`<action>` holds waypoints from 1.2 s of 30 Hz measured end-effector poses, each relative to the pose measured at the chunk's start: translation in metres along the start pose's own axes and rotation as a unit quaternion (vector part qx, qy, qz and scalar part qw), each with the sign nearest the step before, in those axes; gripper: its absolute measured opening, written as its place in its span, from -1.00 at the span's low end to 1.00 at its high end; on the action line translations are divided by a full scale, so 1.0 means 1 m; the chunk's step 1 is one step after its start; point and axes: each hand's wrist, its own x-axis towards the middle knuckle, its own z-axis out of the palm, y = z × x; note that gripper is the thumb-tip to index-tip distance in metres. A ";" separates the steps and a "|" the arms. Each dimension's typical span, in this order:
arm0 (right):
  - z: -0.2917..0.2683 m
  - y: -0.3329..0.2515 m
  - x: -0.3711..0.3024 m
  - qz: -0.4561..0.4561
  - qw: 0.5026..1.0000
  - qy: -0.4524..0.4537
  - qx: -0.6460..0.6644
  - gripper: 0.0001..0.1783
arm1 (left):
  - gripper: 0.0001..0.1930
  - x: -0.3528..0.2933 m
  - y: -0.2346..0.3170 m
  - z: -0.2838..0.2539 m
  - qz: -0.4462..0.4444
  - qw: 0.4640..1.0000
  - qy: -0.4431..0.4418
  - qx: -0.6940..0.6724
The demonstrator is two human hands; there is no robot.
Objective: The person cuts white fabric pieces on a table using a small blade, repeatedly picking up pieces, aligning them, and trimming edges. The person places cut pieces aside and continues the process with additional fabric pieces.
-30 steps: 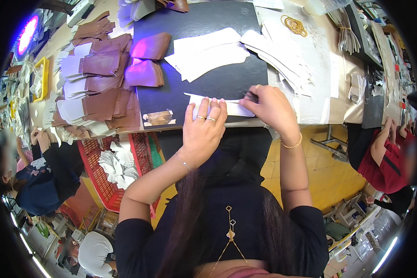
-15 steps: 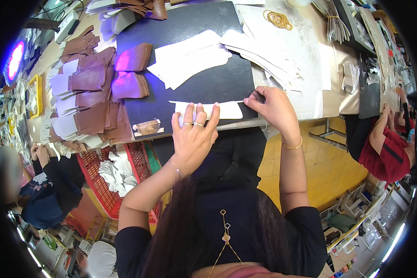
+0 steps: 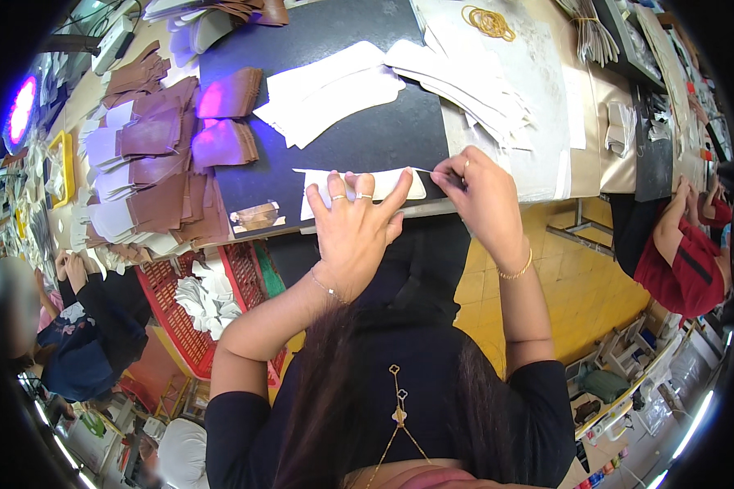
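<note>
A white curved flat piece (image 3: 413, 187) lies near the front edge of the black work mat (image 3: 326, 155). On top of it my left hand (image 3: 352, 232) rests with its fingers spread, pressing it down. Just to the right, my right hand (image 3: 483, 196) pinches the end of a thin white strip (image 3: 423, 169) between thumb and fingers. That strip runs along the piece's far edge; my left fingers hide part of the piece. Farther back on the mat is a fanned stack of white pieces (image 3: 326, 94), with a second white stack (image 3: 469, 94) to its right.
Brown and white stacked pieces (image 3: 151, 171) crowd the table's left side, beside two smaller brown stacks (image 3: 228, 143). Yellow rubber bands (image 3: 489, 23) lie at the back. A red basket (image 3: 171, 314) holding white scraps stands below left. People work at both sides.
My left fingers have spread wider on the white piece. The right hand still pinches the strip and has moved only slightly. The whole view has shifted a little.
</note>
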 end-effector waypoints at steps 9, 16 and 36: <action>0.022 -0.008 -0.054 -0.098 0.991 0.041 -0.076 -0.43 | -0.27 0.002 -0.001 -0.006 0.009 1.000 -0.020 0.007; 0.027 -0.008 -0.056 -0.077 0.995 0.052 -0.029 -0.47 | -0.26 0.003 -0.002 -0.006 0.015 0.999 -0.021 0.018; 0.027 -0.012 -0.059 -0.028 0.999 0.022 -0.014 -0.42 | -0.26 0.004 -0.001 -0.006 0.023 0.999 -0.028 0.024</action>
